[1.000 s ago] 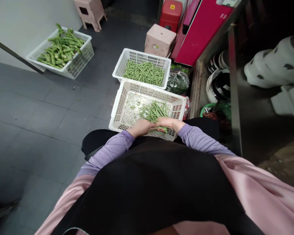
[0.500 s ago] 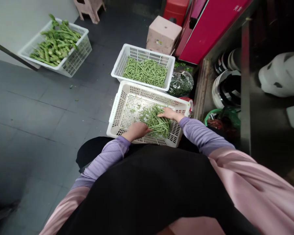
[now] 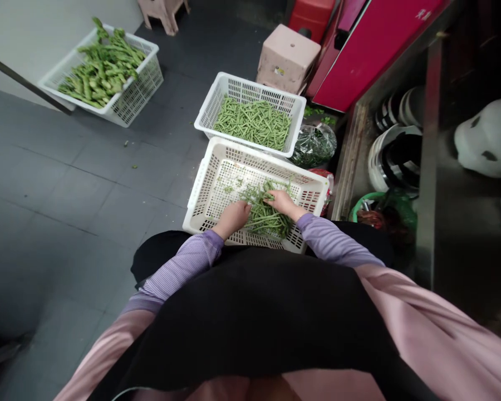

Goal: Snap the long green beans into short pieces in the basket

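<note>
Long green beans (image 3: 271, 219) lie in a loose heap at the right part of the near white basket (image 3: 209, 167). My left hand (image 3: 234, 216) is closed at the heap's left edge; what its fingers grip is too small to make out. Over the top of the heap, my right hand (image 3: 280, 201) has its fingers pinched on some green beans. Small scraps lie on the basket's bottom to the left. Just beyond stands a second white basket (image 3: 297, 120) with short green bean pieces (image 3: 254, 123).
A third white basket (image 3: 140, 92) with thick green stalks (image 3: 102, 72) stands at the back left. A pink stool (image 3: 290, 55), a plastic bag of greens (image 3: 315, 143) and a green basin (image 3: 361, 201) are to the right, beside a metal rack (image 3: 428, 156).
The view has shifted slightly. My left hand has come up a little from the beans' lower left, and my right hand has moved slightly left, its fingers now drawn together.
</note>
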### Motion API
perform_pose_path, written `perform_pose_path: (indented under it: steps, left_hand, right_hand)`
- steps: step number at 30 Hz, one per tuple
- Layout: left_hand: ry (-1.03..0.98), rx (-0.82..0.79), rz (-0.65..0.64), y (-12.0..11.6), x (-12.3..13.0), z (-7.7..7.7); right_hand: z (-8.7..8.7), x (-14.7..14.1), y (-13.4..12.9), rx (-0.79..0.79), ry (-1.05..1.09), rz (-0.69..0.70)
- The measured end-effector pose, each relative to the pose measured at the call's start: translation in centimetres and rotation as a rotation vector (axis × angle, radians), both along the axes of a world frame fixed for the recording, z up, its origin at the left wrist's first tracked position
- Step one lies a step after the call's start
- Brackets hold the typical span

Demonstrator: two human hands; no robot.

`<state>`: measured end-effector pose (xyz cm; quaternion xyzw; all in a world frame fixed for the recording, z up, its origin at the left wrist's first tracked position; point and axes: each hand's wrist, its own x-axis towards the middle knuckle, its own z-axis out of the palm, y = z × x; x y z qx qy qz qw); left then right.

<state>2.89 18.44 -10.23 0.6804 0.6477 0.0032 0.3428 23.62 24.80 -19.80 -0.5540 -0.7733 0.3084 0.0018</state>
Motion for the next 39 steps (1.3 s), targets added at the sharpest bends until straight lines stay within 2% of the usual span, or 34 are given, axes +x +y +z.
perform_pose_path:
  steps: [3,6,10,13,17,19,21,23,25,28,31,33,35,37,39]
  left_hand:
    - [-0.172,0.094,0.084,0.3,0.4,0.2]
    - [-0.27,0.179,0.102,0.1,0.6,1.0]
    - [-0.417,0.181,0.114,-0.5,0.3,2.1]
    - [-0.573,0.096,0.133,-1.1,-0.1,2.6]
    - [-0.845,-0.188,0.108,-2.0,-0.6,3.5]
    - [-1.002,-0.308,0.081,-2.4,-0.8,3.8]
    - [-1.063,-0.375,0.081,-2.5,-1.1,3.9]
    - [-1.02,-0.423,0.186,-2.4,-1.1,3.5]
    - [-1.02,-0.52,0.346,-2.1,-0.9,3.0]
    - [-1.26,-0.629,0.536,-1.7,-0.3,2.9]
    - [-1.476,-0.528,0.641,-1.5,-0.3,3.5]
    - [-1.539,-0.456,0.66,-1.4,-0.6,4.1]
    - [-1.562,-0.414,0.629,-1.5,-1.0,4.4]
    - [-1.547,-0.398,0.571,-1.6,-1.1,4.4]
    - [-1.511,-0.396,0.523,-1.9,-0.9,4.2]
  right_hand:
    - [3.8,-1.1,-0.8,0.086,0.081,0.084]
    - [7.1,-1.7,-2.5,0.17,0.085,0.13]
    - [10.1,-1.4,-4.5,0.249,-0.001,0.168]
    - [11.3,-1.2,-5.5,0.307,-0.077,0.202]
    - [11.8,-1.2,-5.7,0.324,-0.031,0.175]
    - [11.8,-1.1,-5.5,0.293,0.096,0.091]
    - [12.1,-1.1,-5.6,0.257,0.306,-0.06]
    - [12.7,-1.3,-6.2,0.207,0.542,-0.215]
    - [13.6,-1.7,-7.2,0.141,0.718,-0.311]
    - [14.9,-2.7,-9.1,0.061,0.817,-0.319]
    - [15.0,-3.4,-10.4,-0.024,0.837,-0.272]
    - [14.4,-3.5,-10.6,-0.123,0.929,-0.319]
    - [13.6,-3.6,-10.3,-0.278,1.062,-0.473]
    - [13.0,-3.6,-9.9,-0.497,1.119,-0.631]
    - [12.9,-4.0,-9.7,-0.729,1.103,-0.662]
